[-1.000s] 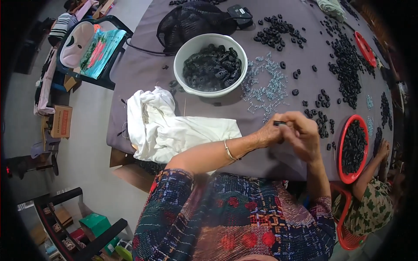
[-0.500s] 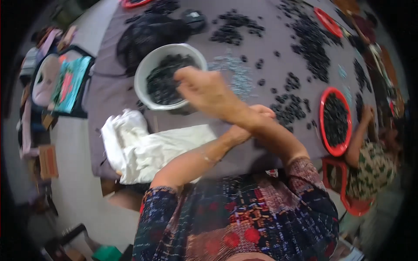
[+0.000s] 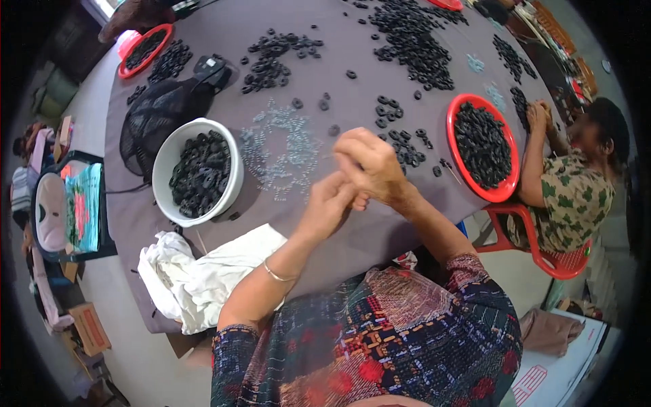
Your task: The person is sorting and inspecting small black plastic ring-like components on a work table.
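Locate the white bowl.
In the head view, the white bowl sits at left on the table, between the black mesh item and the white cloth.

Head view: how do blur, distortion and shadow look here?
Head view: the table bows at its edges, corners go black; the right hand looks slightly soft; a shadow darkens the table below the right forearm.

Garment (image 3: 380,332): dark blue, multicoloured patchwork, checks, round red spots, orange dashes. Sleeves (image 3: 234,353): short, patterned, right edge reddish. Bangle (image 3: 274,275): thin, silvery, left forearm (image 3: 256,295).
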### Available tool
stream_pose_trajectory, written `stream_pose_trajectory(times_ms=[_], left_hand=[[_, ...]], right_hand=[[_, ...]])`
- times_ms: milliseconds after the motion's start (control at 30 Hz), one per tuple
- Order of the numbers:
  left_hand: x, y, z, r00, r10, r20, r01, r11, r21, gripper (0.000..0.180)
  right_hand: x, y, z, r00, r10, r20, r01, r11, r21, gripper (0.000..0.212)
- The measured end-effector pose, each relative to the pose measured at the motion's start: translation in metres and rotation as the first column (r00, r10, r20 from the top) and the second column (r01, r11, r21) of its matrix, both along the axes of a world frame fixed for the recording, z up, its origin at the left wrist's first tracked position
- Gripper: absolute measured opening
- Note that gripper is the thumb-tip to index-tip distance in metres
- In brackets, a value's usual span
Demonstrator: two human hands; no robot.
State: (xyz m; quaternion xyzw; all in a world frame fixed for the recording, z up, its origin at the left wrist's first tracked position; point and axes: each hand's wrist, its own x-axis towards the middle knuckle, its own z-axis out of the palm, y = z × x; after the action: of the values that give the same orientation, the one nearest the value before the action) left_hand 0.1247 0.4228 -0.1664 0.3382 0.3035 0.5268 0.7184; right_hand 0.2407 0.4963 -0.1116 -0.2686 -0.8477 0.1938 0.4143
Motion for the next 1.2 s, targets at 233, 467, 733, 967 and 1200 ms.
stream_pose_trajectory(times_ms=[233, 467, 733, 967, 1200], left_hand=[[0.000, -0.004, 0.015, 0.998, 0.058, 0.001, -0.058, 0.988, -0.143, 0.018], [-0.004, -0.007, 0.014, 0.997, 0.069, -0.027, -0.072, 0.987, -0.145, 0.016], [0.000, -0.007, 0.008, 0.998, 0.035, 0.053, -0.029, 0.993, -0.110, 0.016], [0.001, -0.005, 0.006, 0.997, 0.019, 0.076, -0.011, 0.993, -0.115, 0.016], [-0.005, -0.006, 0.015, 0.999, 0.035, 0.017, -0.032, 0.988, -0.150, 0.019]], right_hand=[[0.073, -0.018, -0.015, 0.908, -0.090, 0.410, 0.027, 0.987, 0.156, 0.044], [0.073, -0.006, -0.029, 0.896, -0.106, 0.431, 0.024, 0.981, 0.192, 0.042], [0.067, 0.007, -0.032, 0.882, -0.198, 0.427, 0.085, 0.960, 0.268, 0.035], [0.070, 0.003, -0.030, 0.914, -0.205, 0.349, 0.130, 0.965, 0.228, 0.033], [0.067, 0.004, -0.033, 0.957, -0.136, 0.255, 0.065, 0.960, 0.271, 0.029]])
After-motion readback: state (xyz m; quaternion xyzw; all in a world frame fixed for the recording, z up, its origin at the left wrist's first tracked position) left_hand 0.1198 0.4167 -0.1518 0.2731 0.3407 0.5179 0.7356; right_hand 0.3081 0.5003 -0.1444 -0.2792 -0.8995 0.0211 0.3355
